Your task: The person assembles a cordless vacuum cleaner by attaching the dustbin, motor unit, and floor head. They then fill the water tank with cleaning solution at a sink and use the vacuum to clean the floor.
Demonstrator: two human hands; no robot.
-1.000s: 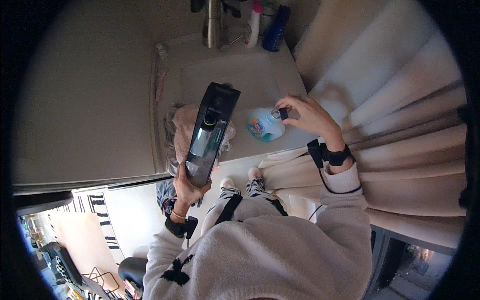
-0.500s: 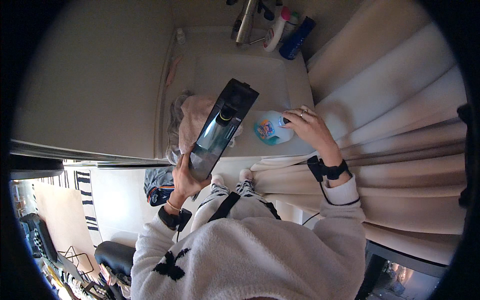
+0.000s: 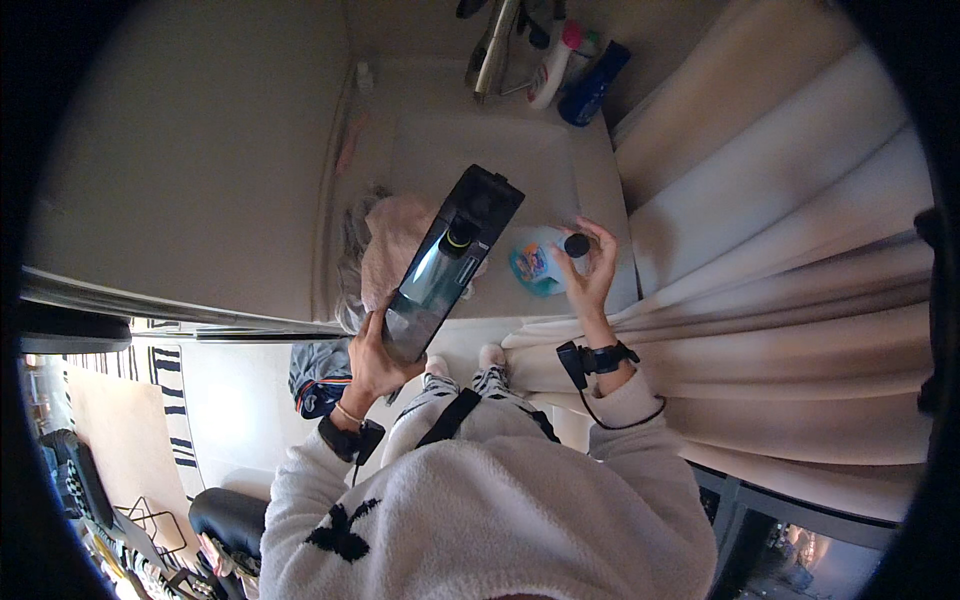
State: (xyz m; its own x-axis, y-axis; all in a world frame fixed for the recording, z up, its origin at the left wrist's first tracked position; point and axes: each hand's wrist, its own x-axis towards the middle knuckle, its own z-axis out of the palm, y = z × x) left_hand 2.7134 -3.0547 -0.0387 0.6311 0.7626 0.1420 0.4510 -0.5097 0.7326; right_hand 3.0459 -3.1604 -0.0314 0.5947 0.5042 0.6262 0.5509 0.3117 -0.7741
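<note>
My left hand (image 3: 375, 362) is closed around the lower end of a long clear water tank (image 3: 428, 292) with a black top, held tilted in front of the sink. A pink-beige towel (image 3: 390, 240) lies behind and left of the tank. To the right, a translucent detergent bottle (image 3: 535, 262) with blue-green liquid and a colourful label rests by the sink's near edge. Its black cap (image 3: 577, 245) sits between the thumb and curled fingers of my right hand (image 3: 597, 280). Whether every finger presses on the cap is hard to see.
A metal faucet (image 3: 493, 50) stands at the back of the pale sink (image 3: 480, 125). Beside it are a white bottle with a pink cap (image 3: 552, 68) and a dark blue bottle (image 3: 594, 88). Beige curtains (image 3: 760, 230) hang on the right. Dark clothing (image 3: 318, 378) lies below, left.
My right hand has turned and its wrist has come inward to the left, so the black cap now shows between thumb and fingers. My left hand and the tank have barely moved.
</note>
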